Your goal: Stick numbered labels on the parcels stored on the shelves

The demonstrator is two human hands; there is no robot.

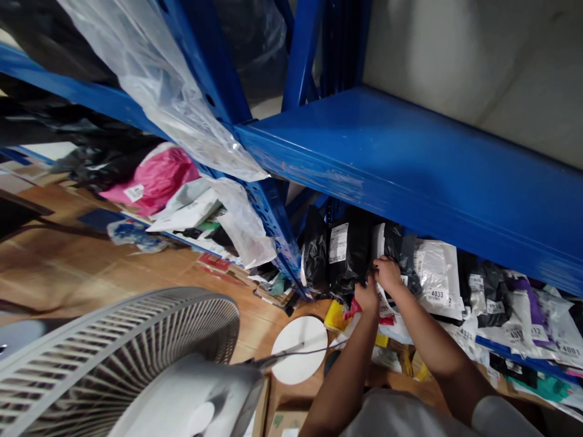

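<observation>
My left hand point(368, 296) and my right hand point(387, 273) are close together among upright parcels on the lower shelf. Both hands have bent, closed fingers that meet at the edge of a dark plastic parcel point(392, 243); the fingertips are partly hidden. Left of them stands a black parcel point(353, 252) with a white label. A red parcel point(351, 308) and a yellow parcel point(336, 315) lie below my left hand. Right of my right hand is a white parcel point(439, 270) marked 4033.
A blue shelf board point(387, 164) hangs just above my hands, with an upright post point(277, 230) to the left. A large fan point(191, 376) stands at lower left, near a round white disc point(299, 349). More numbered parcels point(519, 321) line the shelf rightward. A pink bag point(157, 176) lies left.
</observation>
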